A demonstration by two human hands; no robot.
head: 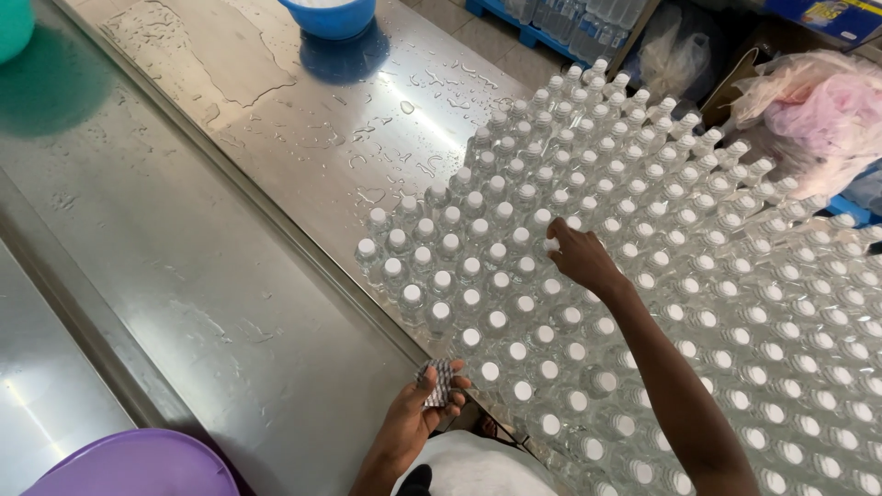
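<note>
Several clear plastic bottles (661, 266) with white caps stand packed together on a wet steel table (230, 239), filling the right half of the head view. My right hand (581, 257) reaches over them, fingertips pinched on the white cap of one bottle (551, 244) in the middle of the group. My left hand (418, 418) stays low near the table's front edge and holds a small stack of grey shrink sleeves (439, 381) between thumb and fingers.
A blue bowl (331, 14) stands at the far end of the table. A teal tub (14, 28) sits top left, a purple basin (138, 464) bottom left. Pink and white plastic bags (818, 110) lie at the right. Water drops cover the steel.
</note>
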